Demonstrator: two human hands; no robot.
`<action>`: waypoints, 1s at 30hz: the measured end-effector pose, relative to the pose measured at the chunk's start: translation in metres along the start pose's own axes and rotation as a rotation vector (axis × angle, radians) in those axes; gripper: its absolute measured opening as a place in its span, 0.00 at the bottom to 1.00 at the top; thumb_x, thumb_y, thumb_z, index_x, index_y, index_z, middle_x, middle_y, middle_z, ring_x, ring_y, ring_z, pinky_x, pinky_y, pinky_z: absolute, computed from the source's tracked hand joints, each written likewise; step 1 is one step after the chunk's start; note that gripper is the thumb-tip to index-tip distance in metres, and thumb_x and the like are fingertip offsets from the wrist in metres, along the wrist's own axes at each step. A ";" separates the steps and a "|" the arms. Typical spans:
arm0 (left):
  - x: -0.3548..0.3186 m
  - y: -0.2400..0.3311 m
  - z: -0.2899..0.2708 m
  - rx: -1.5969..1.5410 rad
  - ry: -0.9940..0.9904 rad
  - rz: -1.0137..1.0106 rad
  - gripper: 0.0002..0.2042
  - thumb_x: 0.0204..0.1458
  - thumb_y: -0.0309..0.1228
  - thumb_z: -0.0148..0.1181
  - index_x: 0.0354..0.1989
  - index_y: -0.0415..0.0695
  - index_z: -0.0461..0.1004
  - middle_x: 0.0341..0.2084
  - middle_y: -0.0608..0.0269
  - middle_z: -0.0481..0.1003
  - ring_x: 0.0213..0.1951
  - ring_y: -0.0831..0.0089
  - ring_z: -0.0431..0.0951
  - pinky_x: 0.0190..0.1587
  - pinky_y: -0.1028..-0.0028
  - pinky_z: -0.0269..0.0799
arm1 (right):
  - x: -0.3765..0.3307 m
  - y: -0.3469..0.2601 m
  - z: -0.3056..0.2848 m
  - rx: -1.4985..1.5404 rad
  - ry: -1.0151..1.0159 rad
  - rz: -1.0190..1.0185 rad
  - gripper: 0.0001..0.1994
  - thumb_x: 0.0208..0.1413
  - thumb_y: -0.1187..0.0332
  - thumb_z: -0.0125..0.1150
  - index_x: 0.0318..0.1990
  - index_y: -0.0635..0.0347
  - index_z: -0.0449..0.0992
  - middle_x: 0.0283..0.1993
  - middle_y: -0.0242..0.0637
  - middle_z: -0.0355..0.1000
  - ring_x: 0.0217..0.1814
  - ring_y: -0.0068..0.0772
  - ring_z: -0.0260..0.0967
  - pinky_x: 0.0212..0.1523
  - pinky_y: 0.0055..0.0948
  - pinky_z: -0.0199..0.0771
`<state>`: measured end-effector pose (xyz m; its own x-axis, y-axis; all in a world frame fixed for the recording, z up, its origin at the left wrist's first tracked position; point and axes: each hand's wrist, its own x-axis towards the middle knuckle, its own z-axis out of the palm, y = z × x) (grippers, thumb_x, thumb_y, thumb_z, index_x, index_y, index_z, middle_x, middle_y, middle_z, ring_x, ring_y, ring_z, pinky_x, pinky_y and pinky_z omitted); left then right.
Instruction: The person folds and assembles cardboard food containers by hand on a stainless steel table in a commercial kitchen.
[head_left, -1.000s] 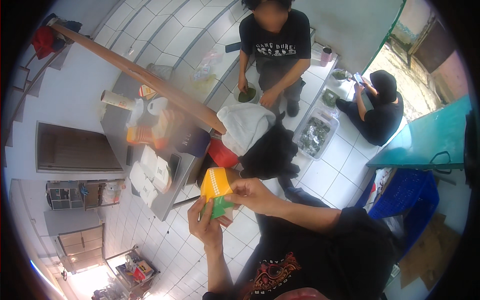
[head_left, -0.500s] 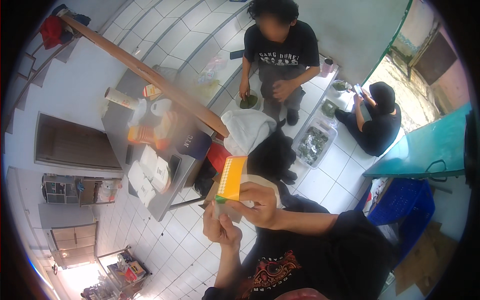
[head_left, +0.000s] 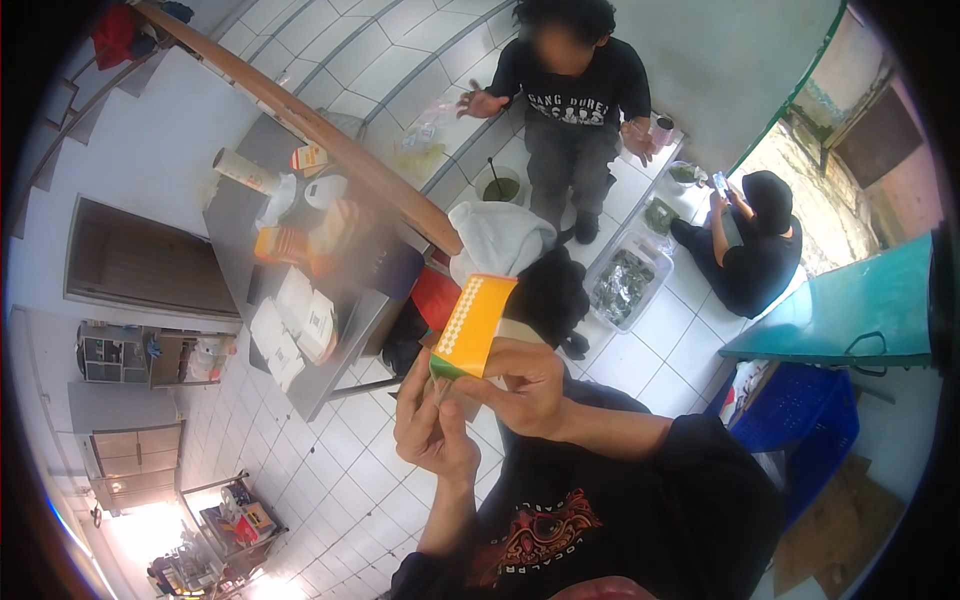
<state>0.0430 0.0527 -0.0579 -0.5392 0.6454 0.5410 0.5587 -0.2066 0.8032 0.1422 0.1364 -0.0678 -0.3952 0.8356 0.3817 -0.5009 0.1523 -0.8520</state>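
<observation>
In front of my chest I hold a small yellow-orange cardboard box (head_left: 476, 322) with a row of white dots along one side and a green lower end. My right hand (head_left: 528, 388) is closed around its lower right part, thumb on the front. At the green end, the fingers of my left hand (head_left: 432, 428) pinch the box's edge, where a thin flap seems to stick out. What lies behind the box is hidden by it and my fingers.
A metal table (head_left: 330, 385) on the left carries white packets (head_left: 292, 318) and orange packs. Ahead, a seated person in black (head_left: 585, 110) has a bucket (head_left: 497, 186) beside them; another (head_left: 755, 245) holds a phone. A clear tub of leaves (head_left: 627, 285) and a blue crate (head_left: 800, 425) stand right.
The box has turned so more of its yellow face shows, and my left fingers have shifted at its green end. The seated person's hand has left the bucket; both their hands are raised apart.
</observation>
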 end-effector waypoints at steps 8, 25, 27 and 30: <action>0.013 0.025 0.003 -0.122 -0.050 0.025 0.16 0.61 0.35 0.59 0.48 0.32 0.80 0.54 0.37 0.74 0.59 0.48 0.73 0.60 0.58 0.68 | 0.011 -0.026 -0.010 -0.013 -0.094 -0.076 0.11 0.53 0.75 0.70 0.43 0.67 0.83 0.47 0.46 0.79 0.48 0.36 0.78 0.49 0.28 0.75; 0.027 0.058 -0.019 -0.738 -0.206 -0.239 0.11 0.56 0.23 0.64 0.47 0.35 0.80 0.62 0.32 0.65 0.66 0.45 0.65 0.68 0.51 0.58 | 0.010 -0.038 -0.006 0.493 -0.048 0.020 0.10 0.48 0.77 0.74 0.38 0.73 0.83 0.45 0.54 0.78 0.48 0.37 0.78 0.48 0.31 0.75; 0.026 0.060 -0.020 -0.745 -0.209 -0.255 0.11 0.57 0.23 0.63 0.47 0.35 0.80 0.62 0.33 0.65 0.66 0.46 0.64 0.68 0.50 0.58 | 0.008 -0.037 -0.005 0.487 -0.043 0.016 0.11 0.48 0.76 0.74 0.38 0.73 0.83 0.45 0.54 0.78 0.48 0.38 0.78 0.48 0.31 0.75; 0.028 0.062 -0.021 -0.730 -0.213 -0.250 0.10 0.57 0.23 0.63 0.46 0.35 0.80 0.61 0.36 0.66 0.65 0.47 0.66 0.67 0.50 0.59 | 0.007 -0.035 -0.008 0.462 -0.049 0.014 0.12 0.48 0.75 0.75 0.38 0.72 0.83 0.44 0.53 0.79 0.47 0.39 0.78 0.48 0.32 0.75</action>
<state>0.0496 0.0427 0.0116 -0.4207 0.8476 0.3234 -0.1559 -0.4187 0.8946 0.1633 0.1407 -0.0380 -0.4347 0.8081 0.3975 -0.7816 -0.1193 -0.6123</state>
